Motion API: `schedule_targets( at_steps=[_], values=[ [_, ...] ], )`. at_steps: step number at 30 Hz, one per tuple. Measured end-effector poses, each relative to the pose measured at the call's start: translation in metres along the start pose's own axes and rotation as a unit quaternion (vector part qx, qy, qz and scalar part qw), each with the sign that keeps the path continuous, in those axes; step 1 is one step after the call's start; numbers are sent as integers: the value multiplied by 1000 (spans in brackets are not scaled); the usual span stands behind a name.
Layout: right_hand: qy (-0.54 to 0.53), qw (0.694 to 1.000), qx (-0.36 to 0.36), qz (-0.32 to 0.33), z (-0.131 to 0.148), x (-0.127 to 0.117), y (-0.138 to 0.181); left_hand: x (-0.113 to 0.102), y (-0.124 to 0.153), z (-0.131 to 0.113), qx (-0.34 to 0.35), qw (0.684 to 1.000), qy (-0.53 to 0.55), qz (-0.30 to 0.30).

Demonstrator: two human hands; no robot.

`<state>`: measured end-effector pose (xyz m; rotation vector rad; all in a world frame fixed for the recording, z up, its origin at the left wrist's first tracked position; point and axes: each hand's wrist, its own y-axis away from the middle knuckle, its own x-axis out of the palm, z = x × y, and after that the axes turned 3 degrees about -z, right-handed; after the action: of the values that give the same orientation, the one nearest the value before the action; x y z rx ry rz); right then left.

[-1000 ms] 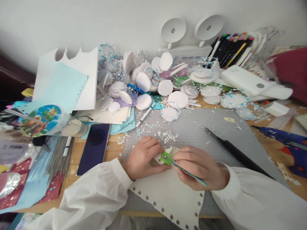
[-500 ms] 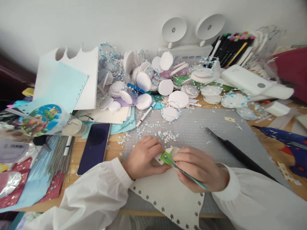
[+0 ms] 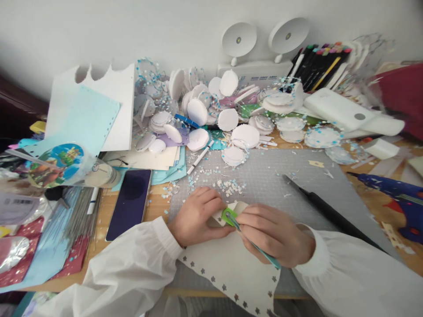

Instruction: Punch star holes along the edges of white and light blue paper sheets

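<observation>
My left hand [image 3: 201, 218] is closed at the left side of a small green craft punch [image 3: 228, 215], thumb below and fingers above, with an edge of cream paper pinched there too. The paper [image 3: 231, 264] hangs toward me over the desk edge, with flower-shaped holes along its borders. In my closed right hand [image 3: 272, 231] is a pair of thin teal tweezers [image 3: 264, 253], slanting down to the right. Their tip meets the round metal part of the punch. Fingers hide part of the punch.
Beneath my hands lies a grey cutting mat [image 3: 264, 176] sprinkled with tiny paper flowers [image 3: 229, 187]. A black-handled craft knife [image 3: 330, 211] and a blue glue gun [image 3: 393, 189] lie right. A phone [image 3: 130, 202] is left; white foam discs [image 3: 198, 112] pile up behind.
The back end of the tweezers has swung slightly left and down as my right hand shifts a little. My left hand, the punch and the paper stay nearly in place.
</observation>
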<state>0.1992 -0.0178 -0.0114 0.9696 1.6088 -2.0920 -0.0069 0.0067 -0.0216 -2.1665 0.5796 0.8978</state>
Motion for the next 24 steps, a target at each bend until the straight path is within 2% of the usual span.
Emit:
schedule_targets(
  at_steps=[9, 16, 24],
  values=[
    [-17, 1000, 24, -2, 2, 3, 8, 0, 0, 1, -3, 1000, 5, 2],
    [-27, 995, 85, -49, -1, -3, 5, 1, 2, 2, -5, 1000, 4, 4],
    [-16, 998, 54, -40, 3, 4, -2, 1, 0, -1, 1, 1000, -31, 2]
  ],
)
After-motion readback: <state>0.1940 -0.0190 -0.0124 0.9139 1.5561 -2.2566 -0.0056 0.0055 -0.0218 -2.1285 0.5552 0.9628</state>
